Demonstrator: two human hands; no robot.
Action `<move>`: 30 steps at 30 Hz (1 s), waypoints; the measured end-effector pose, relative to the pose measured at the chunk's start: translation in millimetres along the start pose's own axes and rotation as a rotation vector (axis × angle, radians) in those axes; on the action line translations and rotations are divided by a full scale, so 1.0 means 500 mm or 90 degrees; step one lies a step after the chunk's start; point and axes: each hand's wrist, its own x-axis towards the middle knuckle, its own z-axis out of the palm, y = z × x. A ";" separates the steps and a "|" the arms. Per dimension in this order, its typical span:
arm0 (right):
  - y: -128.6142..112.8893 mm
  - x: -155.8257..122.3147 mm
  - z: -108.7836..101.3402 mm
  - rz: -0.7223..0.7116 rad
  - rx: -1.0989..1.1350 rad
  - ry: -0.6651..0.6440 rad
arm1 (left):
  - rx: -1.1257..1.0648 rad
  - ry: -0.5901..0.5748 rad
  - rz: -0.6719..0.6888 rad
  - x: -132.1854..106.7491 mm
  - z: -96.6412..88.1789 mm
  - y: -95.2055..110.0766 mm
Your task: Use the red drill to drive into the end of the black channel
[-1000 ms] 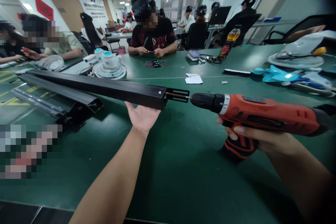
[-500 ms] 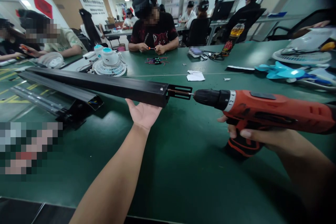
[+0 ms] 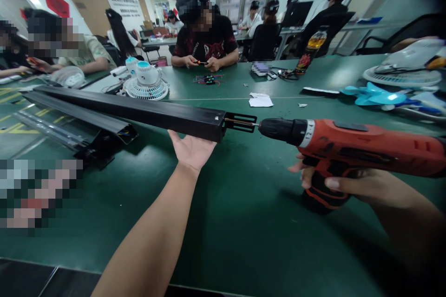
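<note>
My left hand (image 3: 193, 150) grips a long black metal channel (image 3: 139, 110) from below near its right end, holding it level above the green table (image 3: 226, 222). A slotted black bracket (image 3: 241, 122) sticks out of that end. My right hand (image 3: 343, 184) is wrapped round the handle of a red and black cordless drill (image 3: 348, 146). The drill lies horizontal, its bit reaching through the bracket into the channel's end.
More black channels and a metal rail (image 3: 62, 130) lie at the left. Small white fans (image 3: 146, 84) and fan parts (image 3: 383, 95), a bottle (image 3: 310, 51) and paper scraps (image 3: 260, 100) sit farther back. A person in black sits opposite, others at the left.
The drill and my right hand have shifted slightly to the right; the bit stays in the bracket. My left hand keeps its grip on the channel.
</note>
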 end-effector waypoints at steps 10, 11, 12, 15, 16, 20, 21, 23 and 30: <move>0.006 -0.005 0.004 -0.003 0.008 0.041 | 0.017 -0.023 -0.003 -0.003 -0.002 0.002; 0.006 -0.006 0.003 0.002 -0.002 0.046 | 0.012 -0.018 -0.003 -0.004 -0.001 0.002; 0.005 -0.006 0.003 0.010 -0.009 0.053 | 0.007 -0.015 -0.003 -0.004 0.000 0.002; 0.003 -0.005 0.005 0.037 -0.024 0.090 | 0.000 -0.017 -0.005 -0.006 0.003 0.003; 0.003 -0.005 0.007 0.045 -0.026 0.105 | -0.001 -0.021 -0.007 -0.007 0.004 0.002; 0.003 -0.002 0.019 0.052 -0.030 0.151 | 0.003 -0.026 -0.003 -0.008 0.006 0.000; 0.003 -0.001 0.022 0.049 -0.030 0.159 | 0.005 -0.024 0.000 -0.008 0.007 -0.001; 0.003 -0.001 0.027 0.046 -0.033 0.172 | 0.009 -0.020 0.005 -0.008 0.008 -0.001; 0.006 -0.003 0.032 0.056 -0.042 0.210 | 0.025 -0.040 -0.001 -0.008 0.006 -0.001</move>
